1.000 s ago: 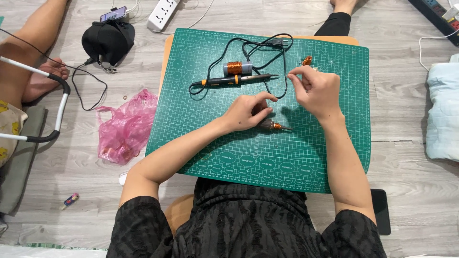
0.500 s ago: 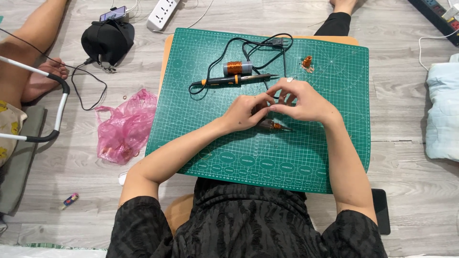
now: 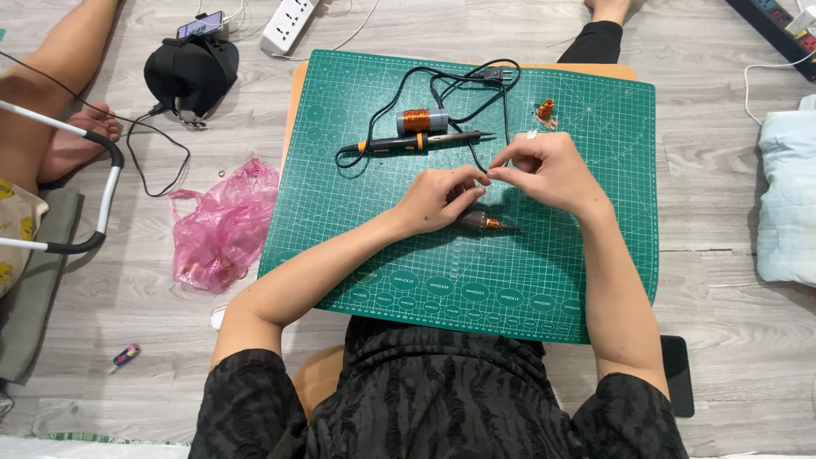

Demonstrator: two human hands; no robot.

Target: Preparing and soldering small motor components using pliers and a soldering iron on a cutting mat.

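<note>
A green cutting mat (image 3: 544, 280) covers the low surface. Off its edge at nine o'clock a pink plastic bag (image 3: 223, 225) lies on the floor, and at three o'clock a pale blue cushion (image 3: 786, 204). Near the mat's twelve o'clock side rests a soldering iron (image 3: 416, 142) with an orange collar, its black cord (image 3: 459, 85) looping toward a white power strip (image 3: 289, 24).

At mat centre the left hand (image 3: 438, 200) and right hand (image 3: 548, 174) meet, fingers pinched together tip to tip on something too thin to make out, perhaps a wire. Just beside the left hand, at its five o'clock, lies a small dark cone-shaped piece with a copper tip (image 3: 486, 223). A spool of copper wire (image 3: 422, 120) sits touching the iron, and a smaller copper coil (image 3: 545, 110) at the right hand's twelve o'clock.

The iron's tip lies near the right hand's fingers; if it is hot, a careless reach could burn skin or scorch the cord crossing beneath it.
</note>
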